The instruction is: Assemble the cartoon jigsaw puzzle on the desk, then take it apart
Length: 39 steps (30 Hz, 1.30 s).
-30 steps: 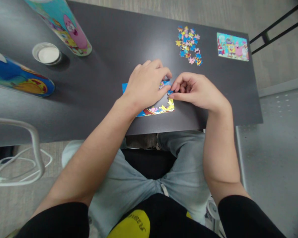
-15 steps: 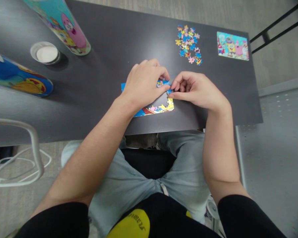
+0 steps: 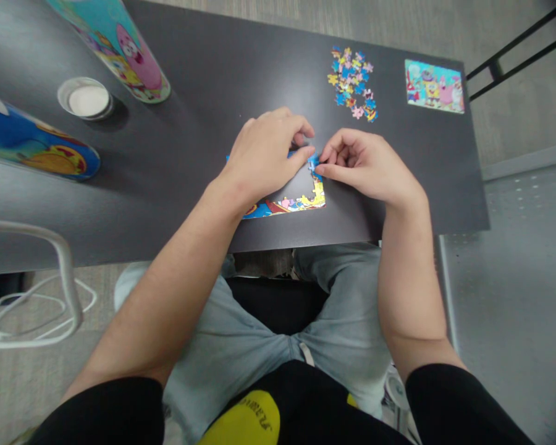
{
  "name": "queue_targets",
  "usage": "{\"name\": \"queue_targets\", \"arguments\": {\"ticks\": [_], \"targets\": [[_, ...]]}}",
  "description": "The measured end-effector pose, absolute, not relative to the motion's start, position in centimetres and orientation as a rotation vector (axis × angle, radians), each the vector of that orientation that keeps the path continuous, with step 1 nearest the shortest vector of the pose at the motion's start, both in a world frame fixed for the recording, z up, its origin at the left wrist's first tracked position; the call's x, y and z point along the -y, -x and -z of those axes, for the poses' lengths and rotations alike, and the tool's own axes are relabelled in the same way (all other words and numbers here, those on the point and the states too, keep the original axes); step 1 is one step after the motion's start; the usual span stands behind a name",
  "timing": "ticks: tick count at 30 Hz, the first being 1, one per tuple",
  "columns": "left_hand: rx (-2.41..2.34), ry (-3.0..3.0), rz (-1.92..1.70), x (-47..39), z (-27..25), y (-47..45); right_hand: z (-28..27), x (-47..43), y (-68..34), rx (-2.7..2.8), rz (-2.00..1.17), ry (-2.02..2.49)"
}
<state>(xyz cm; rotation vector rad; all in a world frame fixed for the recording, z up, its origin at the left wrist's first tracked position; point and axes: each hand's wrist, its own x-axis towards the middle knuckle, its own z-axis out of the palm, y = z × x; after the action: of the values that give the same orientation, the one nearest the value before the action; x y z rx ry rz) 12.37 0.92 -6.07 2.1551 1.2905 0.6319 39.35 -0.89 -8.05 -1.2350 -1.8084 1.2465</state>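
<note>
A partly assembled jigsaw puzzle (image 3: 285,206) lies near the table's front edge, with a colourful border around a bare grey middle. My left hand (image 3: 266,151) arches over its upper left part and hides much of it. The left thumb rests at the upper right corner, apart from the curved index finger. At the right edge, my right hand (image 3: 364,162) has its thumb and index finger close together on the blue border, the other fingers curled in. Whether a loose piece sits between those fingertips is hidden.
Loose puzzle pieces (image 3: 352,80) lie in a heap toward the back. Right of them is a cartoon picture card (image 3: 434,86). At left stand two printed boxes, one turquoise (image 3: 134,62) and one blue (image 3: 41,145), with a round white-topped container (image 3: 87,100) between them.
My left thumb and index finger have spread apart and lifted slightly from the puzzle's corner, uncovering blue border. The right hand has shifted a little upward along the right edge.
</note>
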Motion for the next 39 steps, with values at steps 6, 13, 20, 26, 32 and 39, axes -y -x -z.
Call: {"name": "queue_targets", "arguments": {"ticks": [6,13,20,26,32,39], "targets": [[-1.356,-2.098,-0.884,-2.1,5.1,-8.5,7.7,1.3,-39.2,1.833,-1.158,1.263],[-1.569,-2.003,-0.956,-3.1,4.5,-4.4,8.6,0.8,-40.0,2.016,-0.979,1.161],[-1.616,-1.998,-0.921,-2.6,5.0,-1.8,10.1,1.7,-40.9,2.142,-0.696,1.100],[-1.636,-1.986,-0.871,-1.9,5.0,-1.0,11.1,2.9,-41.2,2.263,-0.468,1.146],[-1.590,-1.991,-0.902,-2.3,5.0,-0.1,11.0,2.5,-41.0,2.256,-0.509,1.247],[-1.560,-2.019,-0.871,-2.9,4.9,0.4,10.9,0.7,-40.8,2.195,-0.579,1.311]]}}
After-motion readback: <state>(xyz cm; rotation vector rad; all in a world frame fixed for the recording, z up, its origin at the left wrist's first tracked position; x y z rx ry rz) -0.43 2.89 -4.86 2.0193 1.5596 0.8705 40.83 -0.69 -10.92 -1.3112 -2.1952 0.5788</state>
